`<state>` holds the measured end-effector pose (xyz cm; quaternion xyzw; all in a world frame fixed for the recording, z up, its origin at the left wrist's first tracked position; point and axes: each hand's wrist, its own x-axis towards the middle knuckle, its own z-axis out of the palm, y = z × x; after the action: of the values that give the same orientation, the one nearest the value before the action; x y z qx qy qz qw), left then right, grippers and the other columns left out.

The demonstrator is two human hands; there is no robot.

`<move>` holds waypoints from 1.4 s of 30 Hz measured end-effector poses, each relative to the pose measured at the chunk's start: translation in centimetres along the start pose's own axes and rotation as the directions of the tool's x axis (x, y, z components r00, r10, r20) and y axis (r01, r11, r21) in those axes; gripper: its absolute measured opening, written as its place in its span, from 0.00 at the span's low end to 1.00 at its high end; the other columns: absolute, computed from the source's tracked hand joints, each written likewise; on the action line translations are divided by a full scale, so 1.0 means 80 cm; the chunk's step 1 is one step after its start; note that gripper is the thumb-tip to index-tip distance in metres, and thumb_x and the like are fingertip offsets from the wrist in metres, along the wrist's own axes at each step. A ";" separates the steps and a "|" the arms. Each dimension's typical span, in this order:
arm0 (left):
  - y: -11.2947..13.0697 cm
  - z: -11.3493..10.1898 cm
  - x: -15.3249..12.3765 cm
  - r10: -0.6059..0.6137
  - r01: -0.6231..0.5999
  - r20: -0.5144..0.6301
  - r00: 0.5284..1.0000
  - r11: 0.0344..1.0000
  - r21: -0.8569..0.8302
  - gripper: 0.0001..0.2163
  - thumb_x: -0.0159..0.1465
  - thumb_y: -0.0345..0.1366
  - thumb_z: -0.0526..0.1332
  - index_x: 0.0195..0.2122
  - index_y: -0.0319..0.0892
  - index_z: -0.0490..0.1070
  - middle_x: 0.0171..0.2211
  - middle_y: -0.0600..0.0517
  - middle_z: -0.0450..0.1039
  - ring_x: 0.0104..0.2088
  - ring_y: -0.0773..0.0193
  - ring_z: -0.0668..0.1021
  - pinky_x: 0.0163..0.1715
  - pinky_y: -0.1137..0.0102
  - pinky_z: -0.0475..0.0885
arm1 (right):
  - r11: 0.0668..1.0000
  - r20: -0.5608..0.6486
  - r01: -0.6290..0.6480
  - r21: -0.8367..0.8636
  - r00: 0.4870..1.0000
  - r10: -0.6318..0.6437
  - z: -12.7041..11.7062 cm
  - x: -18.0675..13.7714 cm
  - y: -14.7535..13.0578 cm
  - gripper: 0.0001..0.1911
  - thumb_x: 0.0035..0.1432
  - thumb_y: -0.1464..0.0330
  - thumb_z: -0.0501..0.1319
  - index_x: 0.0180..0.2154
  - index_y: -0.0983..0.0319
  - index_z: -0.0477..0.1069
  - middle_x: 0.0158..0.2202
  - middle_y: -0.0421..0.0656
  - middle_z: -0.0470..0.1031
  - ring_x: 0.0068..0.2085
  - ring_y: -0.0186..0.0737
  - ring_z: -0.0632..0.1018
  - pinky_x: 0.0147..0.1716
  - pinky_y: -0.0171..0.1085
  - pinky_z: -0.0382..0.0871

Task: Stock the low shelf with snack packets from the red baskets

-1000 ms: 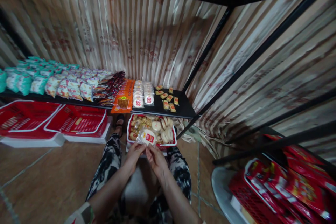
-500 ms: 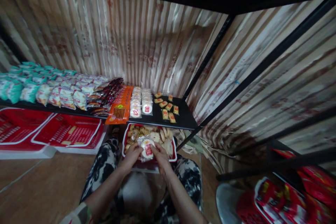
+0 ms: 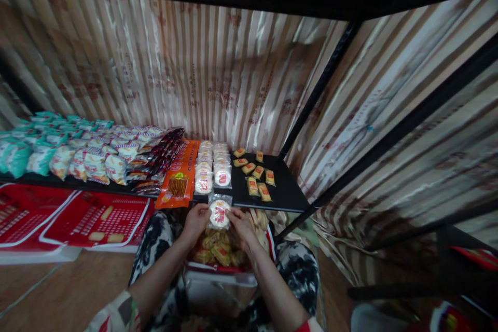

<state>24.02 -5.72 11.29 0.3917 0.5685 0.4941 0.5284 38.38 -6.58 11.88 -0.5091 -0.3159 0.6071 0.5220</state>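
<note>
Between my two hands hangs a round white rice cracker packet, clear-wrapped with a red label. My left hand pinches its left edge, and my right hand grips the right edge. The packet is at the front edge of the black shelf, just before two rows of similar rice cracker packets. Below my hands, a red basket with a white rim holds yellow-wrapped snacks and more round packets, partly hidden by my hands and arms.
Left of the rows lie an orange snack bag, dark red packets, white packets and teal packets. Small yellow packets are scattered on the shelf's right. Red baskets stand below left. Black posts rise at right.
Both hands have carried the rice cracker packet forward from over the basket to the shelf's front edge. More of the yellow-wrapped snacks now show below them. The view has shifted slightly.
</note>
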 end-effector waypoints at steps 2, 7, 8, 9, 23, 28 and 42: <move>0.004 0.005 0.010 0.018 -0.018 -0.012 1.000 1.000 0.002 0.11 0.49 0.34 0.61 0.34 0.38 0.69 0.24 0.54 0.72 0.23 0.69 0.73 0.24 0.75 0.68 | 0.999 -0.048 0.034 -0.001 0.998 -0.034 -0.003 0.014 -0.005 0.19 0.32 0.58 0.70 0.27 0.63 0.74 0.22 0.40 0.75 0.23 0.35 0.73 0.27 0.34 0.66; 0.006 0.016 0.023 0.191 -0.174 -0.058 0.980 0.960 0.220 0.10 0.52 0.29 0.57 0.36 0.40 0.72 0.36 0.49 0.74 0.37 0.64 0.76 0.40 0.68 0.70 | 0.990 -0.111 0.138 -0.039 0.984 -0.142 -0.014 0.053 -0.012 0.20 0.34 0.57 0.68 0.29 0.64 0.73 0.24 0.40 0.75 0.25 0.35 0.72 0.27 0.34 0.66; 0.006 0.017 0.025 0.232 -0.209 -0.053 0.971 0.938 0.276 0.11 0.53 0.28 0.56 0.36 0.40 0.72 0.38 0.49 0.74 0.39 0.63 0.76 0.42 0.67 0.70 | 0.988 -0.125 0.146 -0.056 0.980 -0.152 -0.016 0.062 -0.012 0.20 0.35 0.57 0.67 0.30 0.64 0.73 0.24 0.40 0.75 0.24 0.34 0.72 0.26 0.33 0.66; 0.005 0.019 0.026 0.262 -0.237 -0.039 0.964 0.919 0.315 0.11 0.53 0.27 0.55 0.36 0.41 0.72 0.39 0.49 0.74 0.41 0.63 0.75 0.44 0.66 0.69 | 0.985 -0.141 0.153 -0.078 0.976 -0.163 -0.017 0.070 -0.013 0.20 0.35 0.57 0.66 0.30 0.64 0.73 0.23 0.40 0.74 0.24 0.34 0.71 0.26 0.33 0.65; -0.020 0.038 0.043 0.218 -0.241 0.105 0.970 0.912 0.331 0.18 0.50 0.21 0.55 0.42 0.40 0.72 0.52 0.46 0.68 0.54 0.61 0.68 0.56 0.64 0.62 | 0.855 -0.130 0.180 -0.487 0.953 -0.275 -0.006 0.132 -0.016 0.14 0.43 0.61 0.59 0.31 0.61 0.76 0.24 0.39 0.76 0.26 0.37 0.73 0.26 0.33 0.65; -0.023 0.028 0.036 0.209 -0.220 0.067 0.976 0.914 0.342 0.17 0.52 0.23 0.55 0.43 0.40 0.72 0.51 0.47 0.70 0.53 0.61 0.70 0.56 0.62 0.62 | 0.807 -0.139 0.163 -0.568 0.947 -0.288 -0.011 0.133 -0.014 0.13 0.44 0.61 0.59 0.32 0.59 0.76 0.25 0.38 0.76 0.28 0.37 0.74 0.28 0.33 0.65; -0.026 0.039 0.039 0.271 -0.282 0.084 0.959 0.885 0.370 0.19 0.53 0.24 0.51 0.44 0.39 0.71 0.49 0.45 0.71 0.51 0.61 0.71 0.55 0.63 0.63 | 0.727 -0.184 0.102 -0.680 0.935 -0.303 -0.013 0.138 -0.012 0.15 0.48 0.59 0.58 0.37 0.56 0.75 0.28 0.38 0.76 0.29 0.37 0.74 0.28 0.33 0.64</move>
<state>26.80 -2.69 8.75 0.5704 0.5835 0.4396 0.3754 40.37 4.06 9.27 -0.7033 -0.4861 0.3159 0.4115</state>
